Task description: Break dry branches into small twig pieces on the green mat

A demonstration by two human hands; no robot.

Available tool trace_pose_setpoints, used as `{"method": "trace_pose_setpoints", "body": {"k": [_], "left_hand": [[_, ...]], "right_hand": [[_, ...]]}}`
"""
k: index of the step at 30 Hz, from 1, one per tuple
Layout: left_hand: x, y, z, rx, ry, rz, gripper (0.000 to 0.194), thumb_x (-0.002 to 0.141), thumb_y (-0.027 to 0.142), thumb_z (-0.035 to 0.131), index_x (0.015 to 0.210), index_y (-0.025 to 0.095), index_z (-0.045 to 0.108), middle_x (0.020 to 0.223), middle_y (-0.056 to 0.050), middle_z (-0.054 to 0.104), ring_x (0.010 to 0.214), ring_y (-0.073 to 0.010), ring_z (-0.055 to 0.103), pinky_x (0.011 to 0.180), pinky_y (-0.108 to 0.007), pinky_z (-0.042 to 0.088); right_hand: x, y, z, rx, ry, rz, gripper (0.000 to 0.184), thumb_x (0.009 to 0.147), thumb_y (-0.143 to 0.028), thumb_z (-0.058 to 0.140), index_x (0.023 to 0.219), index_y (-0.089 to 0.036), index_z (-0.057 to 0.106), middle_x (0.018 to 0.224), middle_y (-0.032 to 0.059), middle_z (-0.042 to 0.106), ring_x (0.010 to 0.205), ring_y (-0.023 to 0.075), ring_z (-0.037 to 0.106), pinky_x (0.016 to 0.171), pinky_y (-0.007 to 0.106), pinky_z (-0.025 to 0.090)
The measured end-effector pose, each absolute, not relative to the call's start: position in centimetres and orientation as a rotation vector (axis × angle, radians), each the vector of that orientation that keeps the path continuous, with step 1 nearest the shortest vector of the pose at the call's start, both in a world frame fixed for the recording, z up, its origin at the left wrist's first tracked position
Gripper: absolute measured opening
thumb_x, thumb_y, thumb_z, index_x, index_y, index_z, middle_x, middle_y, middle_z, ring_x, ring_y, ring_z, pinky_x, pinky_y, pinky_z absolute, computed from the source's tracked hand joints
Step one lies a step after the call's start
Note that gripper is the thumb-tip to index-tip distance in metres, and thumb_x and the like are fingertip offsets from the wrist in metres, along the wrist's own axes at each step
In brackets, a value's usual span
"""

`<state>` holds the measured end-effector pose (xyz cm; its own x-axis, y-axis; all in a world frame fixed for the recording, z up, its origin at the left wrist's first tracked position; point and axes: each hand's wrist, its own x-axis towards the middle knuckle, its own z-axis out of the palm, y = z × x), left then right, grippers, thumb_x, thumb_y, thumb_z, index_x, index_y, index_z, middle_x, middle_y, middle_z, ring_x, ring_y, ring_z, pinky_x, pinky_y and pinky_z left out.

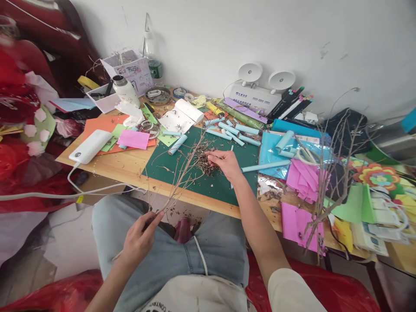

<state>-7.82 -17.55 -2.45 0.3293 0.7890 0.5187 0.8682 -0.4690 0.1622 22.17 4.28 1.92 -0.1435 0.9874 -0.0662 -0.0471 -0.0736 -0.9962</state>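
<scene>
My left hand (140, 238) is closed round the base of a dry, branching twig (177, 184), above my lap. Its thin forks slant up and away over the green cutting mat (224, 190). On the mat lies a small heap of short broken twigs (205, 164). My right hand (225, 164) is over that heap's right side, its thumb and fingertips pinched together on the twigs. How many pieces they grip is hidden. Behind the heap several light-blue paper rolls (248, 139) lie scattered, and a longer blue roll (266, 166) is to the right.
At the left table edge lies a white power bank (90, 146) with a cable. An uncapped white bottle (125, 90) stands farther back. To the right are scissors (305, 154), pink paper (300, 225) and a tall bare branch (320, 203). An emergency light (255, 97) stands by the wall.
</scene>
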Motion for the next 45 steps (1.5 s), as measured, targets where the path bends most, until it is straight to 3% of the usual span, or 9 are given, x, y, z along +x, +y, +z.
{"method": "trace_pose_setpoints", "body": {"k": [7, 14, 17, 22, 29, 36, 40, 45], "left_hand": [[-7.7, -17.3, -2.2, -2.414, -1.523, -0.812, 0.062, 0.085, -0.006, 0.048, 0.139, 0.025, 0.05, 0.104, -0.008, 0.061, 0.086, -0.0134, 0.064, 0.081, -0.024, 0.052], [-7.9, -17.4, -2.7, -2.402, -1.536, -0.796, 0.07, 0.084, -0.006, 0.05, 0.145, 0.028, 0.043, 0.105, -0.008, 0.061, 0.086, -0.0132, 0.064, 0.083, -0.025, 0.053], [-7.8, -17.5, -2.9, -2.401, -1.542, -0.787, 0.073, 0.083, -0.006, 0.052, 0.146, 0.029, 0.042, 0.105, -0.008, 0.062, 0.087, -0.0133, 0.064, 0.084, -0.024, 0.052], [-7.9, -17.5, -3.1, -2.387, -1.529, -0.789, 0.069, 0.083, -0.006, 0.05, 0.143, 0.028, 0.047, 0.105, -0.007, 0.063, 0.087, -0.0138, 0.065, 0.086, -0.025, 0.052], [-8.0, -17.7, -3.2, -2.429, -1.545, -0.775, 0.062, 0.085, -0.004, 0.048, 0.139, 0.026, 0.051, 0.106, -0.008, 0.062, 0.089, -0.0143, 0.065, 0.085, -0.025, 0.051], [-8.0, -17.7, -3.4, -2.391, -1.553, -0.732, 0.06, 0.087, -0.002, 0.047, 0.14, 0.027, 0.051, 0.106, -0.008, 0.064, 0.087, -0.0145, 0.066, 0.085, -0.025, 0.051], [-8.2, -17.6, -3.3, -2.368, -1.532, -0.758, 0.06, 0.088, 0.001, 0.046, 0.142, 0.027, 0.049, 0.104, -0.008, 0.064, 0.085, -0.0143, 0.065, 0.082, -0.025, 0.053], [-8.2, -17.7, -3.1, -2.342, -1.562, -0.784, 0.059, 0.088, 0.001, 0.047, 0.141, 0.028, 0.05, 0.102, -0.007, 0.064, 0.081, -0.0126, 0.064, 0.082, -0.024, 0.053]], "right_hand": [[20.9, 4.2, 1.0, -1.249, -1.083, 1.175, 0.032, 0.061, -0.046, 0.083, 0.074, -0.018, 0.075, 0.062, 0.0023, 0.07, 0.057, 0.0182, 0.066, 0.059, 0.032, 0.057], [21.0, 3.2, 1.3, -1.336, -1.571, 0.575, 0.03, 0.086, -0.047, 0.062, 0.075, -0.021, 0.07, 0.068, 0.0028, 0.069, 0.063, 0.0169, 0.062, 0.063, 0.029, 0.049], [21.3, 3.3, 1.2, -1.323, -1.711, 0.404, 0.029, 0.091, -0.043, 0.057, 0.075, -0.02, 0.067, 0.07, 0.003, 0.068, 0.063, 0.0156, 0.06, 0.063, 0.028, 0.046], [21.4, 3.5, 0.9, -1.34, -1.722, 0.474, 0.029, 0.092, -0.042, 0.055, 0.077, -0.02, 0.067, 0.065, 0.0024, 0.066, 0.06, 0.0159, 0.06, 0.062, 0.028, 0.045], [21.0, 3.7, 1.0, -1.221, -1.381, 1.066, 0.029, 0.081, -0.049, 0.064, 0.077, -0.021, 0.066, 0.069, 0.0027, 0.068, 0.062, 0.0181, 0.066, 0.062, 0.031, 0.056], [22.0, 4.1, 1.5, -1.158, -1.321, 1.354, 0.031, 0.073, -0.049, 0.073, 0.08, -0.019, 0.068, 0.072, 0.0049, 0.071, 0.066, 0.0196, 0.068, 0.065, 0.034, 0.059], [22.0, 4.0, 1.5, -1.173, -1.381, 1.255, 0.023, 0.08, -0.043, 0.066, 0.081, -0.02, 0.065, 0.073, 0.0044, 0.07, 0.065, 0.0195, 0.068, 0.065, 0.033, 0.057], [22.6, 4.1, 1.6, -1.335, -1.702, 0.662, 0.017, 0.088, -0.03, 0.05, 0.086, -0.021, 0.064, 0.074, 0.0041, 0.068, 0.068, 0.0185, 0.065, 0.07, 0.031, 0.051]]}}
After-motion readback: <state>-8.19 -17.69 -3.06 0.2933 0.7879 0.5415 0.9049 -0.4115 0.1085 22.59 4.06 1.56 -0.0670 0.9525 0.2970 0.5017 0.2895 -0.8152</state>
